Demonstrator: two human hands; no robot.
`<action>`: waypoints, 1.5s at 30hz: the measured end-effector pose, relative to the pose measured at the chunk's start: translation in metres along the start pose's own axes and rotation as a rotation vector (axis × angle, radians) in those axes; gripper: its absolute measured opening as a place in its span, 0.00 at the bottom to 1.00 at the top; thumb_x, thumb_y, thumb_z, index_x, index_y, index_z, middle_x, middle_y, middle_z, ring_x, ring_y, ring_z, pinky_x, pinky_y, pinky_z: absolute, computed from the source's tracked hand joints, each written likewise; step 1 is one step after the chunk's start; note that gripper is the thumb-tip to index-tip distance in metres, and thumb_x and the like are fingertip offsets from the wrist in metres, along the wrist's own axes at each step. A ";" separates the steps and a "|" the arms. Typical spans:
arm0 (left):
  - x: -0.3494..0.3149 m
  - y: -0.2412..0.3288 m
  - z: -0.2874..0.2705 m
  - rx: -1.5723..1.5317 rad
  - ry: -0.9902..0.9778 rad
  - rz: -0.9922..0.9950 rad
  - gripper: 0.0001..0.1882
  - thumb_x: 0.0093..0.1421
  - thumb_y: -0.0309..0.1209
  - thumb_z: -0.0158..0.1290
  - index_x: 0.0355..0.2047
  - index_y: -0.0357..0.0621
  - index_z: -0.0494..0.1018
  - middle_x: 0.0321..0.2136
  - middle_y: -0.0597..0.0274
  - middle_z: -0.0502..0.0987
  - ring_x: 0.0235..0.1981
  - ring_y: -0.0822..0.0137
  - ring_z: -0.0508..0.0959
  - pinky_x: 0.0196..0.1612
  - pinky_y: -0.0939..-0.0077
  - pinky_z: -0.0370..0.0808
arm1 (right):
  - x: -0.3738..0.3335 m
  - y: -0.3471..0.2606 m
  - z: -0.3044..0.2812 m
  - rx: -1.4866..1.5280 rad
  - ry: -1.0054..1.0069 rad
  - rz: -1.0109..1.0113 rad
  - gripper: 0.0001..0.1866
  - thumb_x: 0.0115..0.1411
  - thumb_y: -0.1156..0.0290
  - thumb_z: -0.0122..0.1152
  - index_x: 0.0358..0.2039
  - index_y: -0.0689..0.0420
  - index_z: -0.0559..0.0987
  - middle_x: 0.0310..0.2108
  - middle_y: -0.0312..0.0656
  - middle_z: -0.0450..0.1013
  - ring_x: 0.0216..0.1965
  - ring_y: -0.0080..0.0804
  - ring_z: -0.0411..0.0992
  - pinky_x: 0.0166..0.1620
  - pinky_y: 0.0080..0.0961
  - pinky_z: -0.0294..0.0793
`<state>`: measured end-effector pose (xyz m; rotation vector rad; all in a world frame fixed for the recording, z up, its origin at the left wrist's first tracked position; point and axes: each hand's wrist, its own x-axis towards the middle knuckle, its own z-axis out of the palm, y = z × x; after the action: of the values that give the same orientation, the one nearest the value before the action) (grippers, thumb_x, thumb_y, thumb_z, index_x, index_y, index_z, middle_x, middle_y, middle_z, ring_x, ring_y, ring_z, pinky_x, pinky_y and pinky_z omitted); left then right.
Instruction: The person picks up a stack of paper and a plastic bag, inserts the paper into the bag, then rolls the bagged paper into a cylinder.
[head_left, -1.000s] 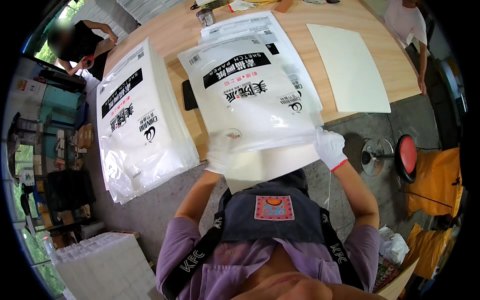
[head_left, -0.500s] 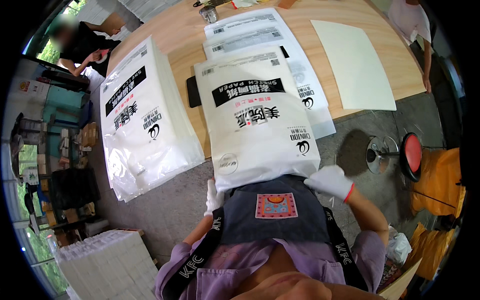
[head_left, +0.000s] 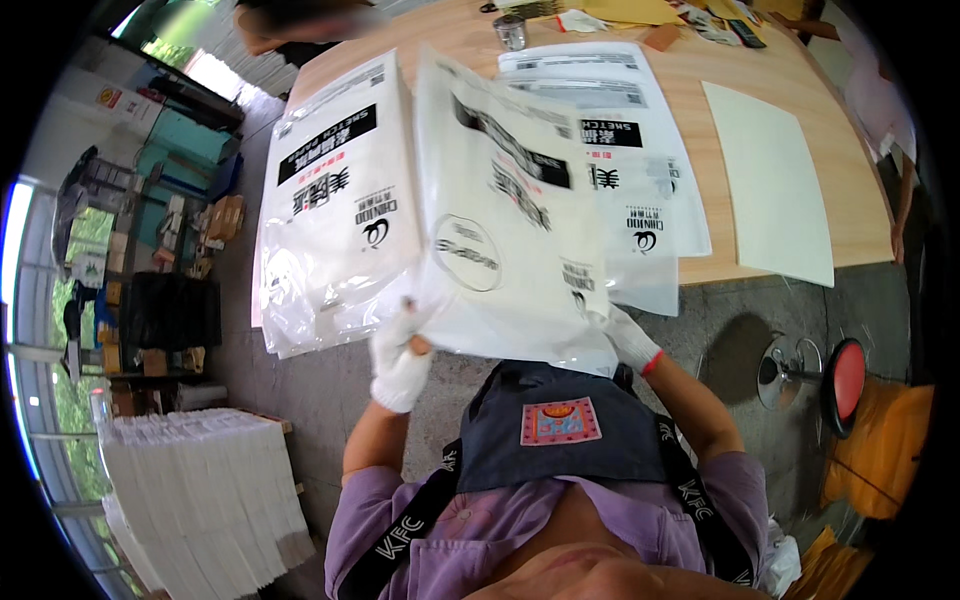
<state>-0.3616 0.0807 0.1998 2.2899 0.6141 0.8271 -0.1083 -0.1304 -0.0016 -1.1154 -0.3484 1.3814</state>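
Observation:
A large pack of white paper (head_left: pixel 510 240), in a clear plastic bag with black print, is lifted by its near edge and tilted, its face bowed. My left hand (head_left: pixel 400 362), in a white knitted glove with bare fingertips showing, is closed on the pack's near left corner. At the near right corner my gloved right hand (head_left: pixel 632 342) grips the bag, its fingers partly hidden by the plastic. On the left lies a stack of similar packs (head_left: pixel 330 215), touching or close to the lifted pack. Flat printed bags (head_left: pixel 650 190) lie overlapping to the right, partly behind it.
A cream board (head_left: pixel 775 180) lies at the right of the wooden table (head_left: pixel 695 105). A metal tin (head_left: pixel 511 33) stands at the far side. A red-seated stool (head_left: pixel 848 388) is at the right; a tall paper stack (head_left: pixel 205 490) at the lower left. Two people stand beyond the table.
The pack has gone from lying flat at the table's near edge to raised and tilted leftward. My left hand has come up onto its corner. The view has shifted.

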 end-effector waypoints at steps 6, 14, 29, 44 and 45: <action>0.025 0.005 -0.117 -0.535 0.753 -0.065 0.20 0.64 0.28 0.44 0.56 0.37 0.64 0.47 0.51 0.72 0.43 0.62 0.76 0.48 0.69 0.75 | 0.124 -0.080 0.130 -0.040 -0.248 -0.111 0.24 0.62 0.57 0.60 0.51 0.62 0.73 0.39 0.37 0.74 0.38 0.21 0.72 0.41 0.21 0.72; -0.078 -0.270 -0.213 -0.334 0.648 -0.474 0.25 0.62 0.24 0.43 0.60 0.38 0.60 0.48 0.53 0.73 0.46 0.62 0.76 0.49 0.69 0.74 | 0.171 -0.111 0.218 -0.644 -0.213 -0.081 0.30 0.59 0.42 0.56 0.28 0.62 0.77 0.21 0.42 0.74 0.19 0.21 0.70 0.21 0.26 0.67; -0.114 -0.133 0.125 -0.119 -0.248 -0.209 0.16 0.58 0.28 0.53 0.48 0.39 0.72 0.46 0.55 0.77 0.45 0.50 0.77 0.50 0.58 0.73 | -0.048 -0.094 -0.284 -0.185 1.819 -0.388 0.39 0.58 0.55 0.61 0.64 0.61 0.59 0.59 0.50 0.65 0.59 0.43 0.65 0.59 0.34 0.64; 0.115 -0.076 0.377 0.393 -0.330 0.249 0.25 0.62 0.46 0.49 0.58 0.52 0.67 0.60 0.48 0.62 0.58 0.50 0.64 0.63 0.57 0.55 | -0.068 -0.142 -0.337 0.075 1.356 -0.531 0.25 0.58 0.64 0.59 0.56 0.55 0.71 0.50 0.44 0.73 0.50 0.40 0.71 0.46 0.32 0.73; 0.124 -0.045 0.387 0.189 -0.541 0.027 0.24 0.64 0.45 0.47 0.57 0.51 0.68 0.56 0.50 0.66 0.53 0.54 0.69 0.59 0.61 0.61 | -0.082 -0.123 -0.354 -0.590 1.349 -0.413 0.26 0.58 0.63 0.59 0.57 0.53 0.70 0.51 0.45 0.72 0.50 0.41 0.71 0.47 0.32 0.73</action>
<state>-0.0189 0.0346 -0.0176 2.5461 0.4251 0.1389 0.2177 -0.3275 -0.0444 -2.0444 0.0416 -0.0448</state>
